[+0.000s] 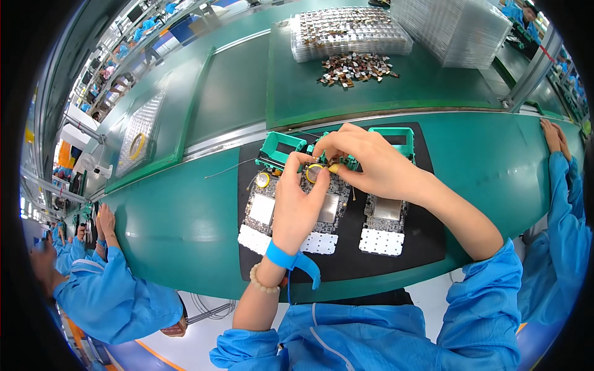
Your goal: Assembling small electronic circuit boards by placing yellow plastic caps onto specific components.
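Three circuit boards lie side by side, each with a green plastic frame at its far end. Over the middle board (327, 209), my left hand (294, 201) has its thumb and index finger curled in around a round gold-rimmed part (314, 173). My right hand (370, 162) comes in from the right and pinches at the same board's far end, close to the left fingertips. A small yellow bit (334, 168) shows at its fingertips; what they hold is too small to name. The left board (262, 208) is partly behind my left hand. The right board (387, 209) lies untouched.
Beneath the boards is a black mat (411, 247) on the green table (179, 229). Farther back are a pile of small parts (356, 69), clear trays (349, 34) and a tall tray stack (455, 31). Co-workers sit left and right. A blue corded wrist strap (281, 255) circles my left wrist.
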Demonstrator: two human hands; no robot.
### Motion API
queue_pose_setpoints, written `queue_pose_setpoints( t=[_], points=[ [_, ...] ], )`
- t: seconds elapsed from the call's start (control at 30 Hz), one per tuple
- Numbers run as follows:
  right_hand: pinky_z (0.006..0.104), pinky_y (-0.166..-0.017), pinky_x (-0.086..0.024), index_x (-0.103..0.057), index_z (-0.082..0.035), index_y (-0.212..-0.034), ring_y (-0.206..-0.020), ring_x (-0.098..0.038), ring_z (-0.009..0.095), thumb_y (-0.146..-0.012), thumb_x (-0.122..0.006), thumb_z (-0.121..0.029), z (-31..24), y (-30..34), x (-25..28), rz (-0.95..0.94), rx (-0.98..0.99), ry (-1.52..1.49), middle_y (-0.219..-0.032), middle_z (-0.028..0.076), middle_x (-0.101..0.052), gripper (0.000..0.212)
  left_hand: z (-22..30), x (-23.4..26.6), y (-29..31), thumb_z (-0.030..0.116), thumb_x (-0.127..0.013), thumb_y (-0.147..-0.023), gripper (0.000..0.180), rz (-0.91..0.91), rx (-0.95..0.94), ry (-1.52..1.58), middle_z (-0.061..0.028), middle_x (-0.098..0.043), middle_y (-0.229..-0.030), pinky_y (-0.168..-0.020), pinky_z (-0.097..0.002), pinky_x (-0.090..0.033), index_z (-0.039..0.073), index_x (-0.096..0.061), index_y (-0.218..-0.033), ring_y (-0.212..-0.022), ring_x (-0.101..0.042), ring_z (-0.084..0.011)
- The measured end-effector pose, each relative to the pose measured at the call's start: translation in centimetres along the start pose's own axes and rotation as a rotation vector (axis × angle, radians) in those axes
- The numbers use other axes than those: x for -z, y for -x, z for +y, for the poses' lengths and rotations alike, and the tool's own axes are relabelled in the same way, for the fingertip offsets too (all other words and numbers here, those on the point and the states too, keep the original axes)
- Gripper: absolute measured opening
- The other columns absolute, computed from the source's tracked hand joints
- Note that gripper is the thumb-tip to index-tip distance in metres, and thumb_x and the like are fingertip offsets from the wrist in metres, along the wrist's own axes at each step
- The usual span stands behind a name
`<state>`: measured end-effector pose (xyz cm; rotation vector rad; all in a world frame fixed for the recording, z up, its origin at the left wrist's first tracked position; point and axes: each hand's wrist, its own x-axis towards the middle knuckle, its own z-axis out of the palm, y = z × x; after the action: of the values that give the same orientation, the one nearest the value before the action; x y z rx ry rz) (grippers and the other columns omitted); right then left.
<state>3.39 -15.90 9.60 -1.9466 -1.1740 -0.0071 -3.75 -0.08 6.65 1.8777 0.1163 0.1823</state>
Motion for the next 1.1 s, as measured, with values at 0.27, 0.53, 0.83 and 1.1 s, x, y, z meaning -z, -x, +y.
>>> queue_pose_setpoints(
  t=[0.27,0.53,0.83,1.1],
  points=[
    [0.0359,-0.085,-0.039,-0.057,-0.008,-0.106,-0.09,-0.052,0.019,-0.078,-0.061,-0.002,-0.2,0.7,-1.4,0.088,-0.144,-0.073,-0.087,0.004,-0.057,0.029,0.4,-0.3,0.1,0.009,-0.061,-0.081,0.017,0.047,-0.008,0.123,-0.0016,-0.05,-0.069,-0.053,-0.0244,-0.038,0.003,-0.048,-0.091,-0.061,-0.044,-0.0059],
    [0.0333,-0.088,-0.039,-0.054,-0.008,-0.11,-0.093,-0.051,0.018,-0.076,-0.062,-0.002,-0.9,0.7,-2.0,0.111,-0.163,-0.121,-0.091,0.005,-0.055,0.036,-0.2,-0.1,0.2,0.008,-0.061,-0.082,0.018,0.041,-0.054,0.207,0.0,-0.051,-0.069,-0.055,-0.0247,-0.04,0.004,-0.048,-0.092,-0.063,-0.048,-0.0063],
    [0.0347,-0.073,-0.051,-0.068,-0.001,-0.091,-0.08,-0.064,0.026,-0.078,-0.063,-0.012,10.6,-8.8,4.3,0.196,-0.249,0.322,-0.086,0.013,-0.067,0.017,-0.5,-0.3,0.8,0.02,-0.068,-0.081,0.052,-0.071,-0.149,-0.296,-0.0268,-0.06,-0.1,-0.079,-0.0407,-0.046,0.001,-0.04,-0.121,-0.091,-0.06,-0.0393],
    [0.0389,-0.076,-0.05,-0.063,-0.006,-0.078,-0.091,-0.059,0.028,-0.071,-0.064,-0.006,13.6,-12.3,-0.1,0.175,-0.172,0.942,-0.089,0.01,-0.059,0.007,-0.5,0.1,1.8,0.02,-0.067,-0.082,0.061,-0.008,-0.228,-0.38,-0.0288,-0.056,-0.11,-0.089,-0.0434,-0.044,-0.006,-0.037,-0.128,-0.103,-0.056,-0.042]
  ],
)
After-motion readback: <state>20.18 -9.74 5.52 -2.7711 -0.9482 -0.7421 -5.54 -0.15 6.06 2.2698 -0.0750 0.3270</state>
